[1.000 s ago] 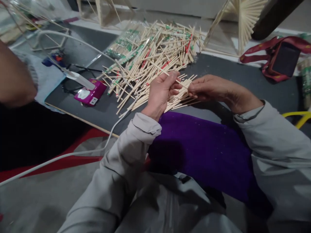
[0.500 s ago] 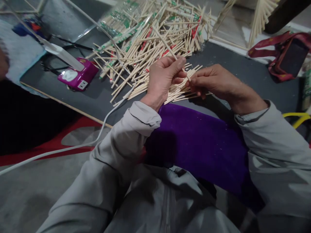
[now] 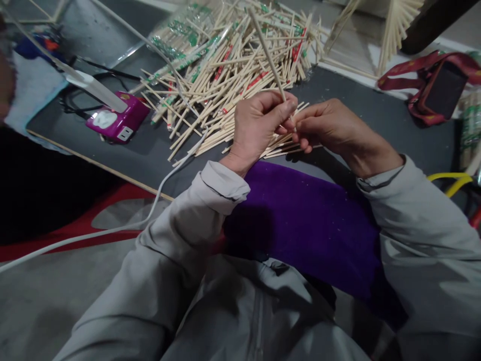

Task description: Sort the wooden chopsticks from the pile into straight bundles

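Observation:
A thin wooden chopstick point(image 3: 267, 50) slants up and away from my hands, its far end raised over the pile. My left hand point(image 3: 261, 118) pinches it between thumb and fingers. Close beside it, my right hand point(image 3: 330, 123) is closed with its fingertips at the chopstick's near end, which is mostly hidden by the fingers. Behind and beneath my hands lies a loose heap of chopsticks point(image 3: 221, 82), several still in clear wrappers with green or red print.
A purple power adapter point(image 3: 118, 118) with a white plug and a white cable point(image 3: 161, 188) is at the left. At the right lie a phone on a red strap point(image 3: 417, 70) and something yellow point(image 3: 449, 176). Purple cloth point(image 3: 300, 220) covers my lap. A fan of sticks point(image 3: 400, 30) stands at the back.
The chopstick has been tilted up more steeply, its far end now higher in view. My hands have come closer together around its near end. The view has shifted slightly.

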Available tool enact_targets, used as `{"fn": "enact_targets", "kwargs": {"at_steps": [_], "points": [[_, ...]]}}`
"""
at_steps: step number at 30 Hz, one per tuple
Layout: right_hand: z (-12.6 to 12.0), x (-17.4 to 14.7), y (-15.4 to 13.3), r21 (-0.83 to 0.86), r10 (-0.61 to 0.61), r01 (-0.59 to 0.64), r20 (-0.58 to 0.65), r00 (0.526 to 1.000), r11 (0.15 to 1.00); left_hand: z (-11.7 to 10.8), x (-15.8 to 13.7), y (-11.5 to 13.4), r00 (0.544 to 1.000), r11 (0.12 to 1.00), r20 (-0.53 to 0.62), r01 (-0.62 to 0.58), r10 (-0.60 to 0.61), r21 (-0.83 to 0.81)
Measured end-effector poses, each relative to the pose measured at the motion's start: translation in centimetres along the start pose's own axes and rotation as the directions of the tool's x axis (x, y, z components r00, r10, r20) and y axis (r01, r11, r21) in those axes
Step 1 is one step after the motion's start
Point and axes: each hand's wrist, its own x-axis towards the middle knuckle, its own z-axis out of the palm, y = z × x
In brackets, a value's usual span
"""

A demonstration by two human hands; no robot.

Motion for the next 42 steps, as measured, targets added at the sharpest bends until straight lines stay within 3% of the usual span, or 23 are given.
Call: {"fn": "enact_targets", "kwargs": {"at_steps": [7,11,14,18,23,31,33,37,42], "points": [[-0.4,0.2,0.2,0.087,0.073,-0.072,-0.008,0.997,0.994,-0.4,0.5,-0.5,0.998,0.997,0.031,-0.053,0.051,0.057],[-1.0,0.3,0.2,0.159,0.107,-0.115,0.058,0.993,0.981,-1.0,1.3,-1.2,0.998,0.998,0.053,-0.026,0.022,0.062],[-1.0,0.1,0.3,0.165,0.07,-0.077,0.047,0.996,0.983,-1.1,1.6,-1.3,0.998,0.998,0.061,0.006,-0.01,0.063],[-0.5,-0.1,0.5,0.077,-0.02,0.018,0.019,1.0,0.997,-1.0,1.4,-1.1,0.994,0.996,0.084,0.059,-0.065,0.072],[-0.3,-0.3,0.2,-0.077,-0.043,0.046,0.033,0.999,0.996,-0.8,1.2,-0.8,0.984,0.993,0.142,0.104,-0.111,0.061],[0.3,-0.5,-0.1,-0.31,-0.167,0.165,0.022,0.986,0.936,-0.9,1.1,-0.7,0.972,0.987,0.175,0.154,-0.159,0.04],[0.3,-0.5,0.1,-0.27,-0.176,0.174,0.019,0.984,0.947,-1.0,1.2,-0.8,0.971,0.987,0.174,0.159,-0.161,0.022],[0.2,-0.3,0.6,-0.037,-0.131,0.132,0.029,0.991,0.99,-1.3,1.4,-0.8,0.973,0.99,0.185,0.14,-0.136,-0.009],[0.7,0.2,1.0,0.217,-0.098,0.101,-0.024,0.995,0.971,-1.3,1.4,-0.6,0.989,0.999,0.146,0.017,-0.011,-0.04]]}}
